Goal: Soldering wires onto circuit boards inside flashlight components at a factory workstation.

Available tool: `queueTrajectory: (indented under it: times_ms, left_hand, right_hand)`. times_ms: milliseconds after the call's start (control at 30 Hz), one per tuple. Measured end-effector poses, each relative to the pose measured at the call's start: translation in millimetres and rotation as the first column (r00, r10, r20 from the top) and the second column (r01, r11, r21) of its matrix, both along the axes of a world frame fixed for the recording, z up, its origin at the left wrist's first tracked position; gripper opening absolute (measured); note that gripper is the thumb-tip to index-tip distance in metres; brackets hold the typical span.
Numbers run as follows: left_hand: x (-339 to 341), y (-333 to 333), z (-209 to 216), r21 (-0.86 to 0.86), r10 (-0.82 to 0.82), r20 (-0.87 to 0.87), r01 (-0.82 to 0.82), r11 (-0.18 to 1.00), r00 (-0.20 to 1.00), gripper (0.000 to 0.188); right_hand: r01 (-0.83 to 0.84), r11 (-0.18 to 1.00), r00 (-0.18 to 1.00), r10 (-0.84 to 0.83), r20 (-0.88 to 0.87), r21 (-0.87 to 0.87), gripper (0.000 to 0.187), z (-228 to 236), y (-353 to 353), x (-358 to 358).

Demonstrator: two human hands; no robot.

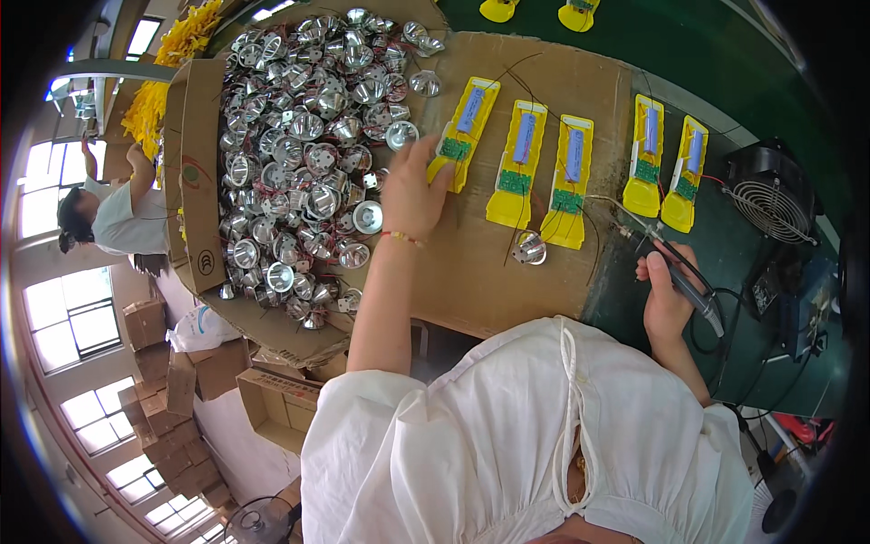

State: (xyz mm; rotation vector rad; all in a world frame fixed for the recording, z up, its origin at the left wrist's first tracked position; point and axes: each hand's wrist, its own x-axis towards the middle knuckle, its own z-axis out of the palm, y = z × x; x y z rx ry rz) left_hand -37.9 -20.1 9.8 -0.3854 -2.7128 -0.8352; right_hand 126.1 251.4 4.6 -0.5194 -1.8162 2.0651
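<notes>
My left hand point(412, 190) is at the lower end of the leftmost yellow plastic casing point(467, 122), thumb and fingers apart. Its thumb overlaps the casing's edge; whether it presses on it is hard to see. In my right hand point(669, 295) is a soldering iron point(696, 292) with a dark handle, its metal end pointing up and left toward the casings. Two more casings point(520, 150) point(571, 172) lie beside the first on the cardboard, each with a blue-purple battery cell and a green circuit board. A silver reflector cup point(529, 247) with wires rests just below them.
Silver reflector cups point(317, 159) with wires pile up at left beside a cardboard flap point(201, 172). Two casings point(645, 154) point(686, 172) lie on the green table at right, near a black fan point(770, 195). A person point(127, 213) works beyond the box; cartons point(168, 417) stack at lower left.
</notes>
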Motion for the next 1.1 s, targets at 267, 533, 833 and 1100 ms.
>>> queueTrajectory:
  times_ms: [267, 533, 833, 1100]
  left_hand:
    - [55.7, 5.9, 9.2, 0.231, -0.066, 0.299, -0.005, 0.973, 0.952, 0.031]
    - [3.9, -56.0, 22.1, -0.260, 0.290, -0.402, -0.412, 0.873, 0.869, 0.016]
    - [58.3, 7.2, 22.0, 0.137, -0.113, 0.082, 0.102, 0.985, 0.990, 0.003]
    - [62.0, 54.6, -0.7, 0.073, -0.115, 0.080, 0.109, 0.991, 0.990, 0.007]
  right_hand:
    - [0.037, 0.999, 0.999, -0.038, 0.021, 0.037, 0.017, -4.2, 5.0, 0.9]
    - [-0.035, 0.999, 0.999, 0.035, -0.004, 0.022, 0.018, 4.6, -3.2, -3.4]
    - [-0.219, 0.960, 0.976, 0.216, 0.033, 0.175, 0.018, -1.3, -15.3, -3.6]
    - [-0.124, 0.965, 0.988, 0.141, -0.056, 0.232, 0.016, -4.8, -28.8, -17.3]
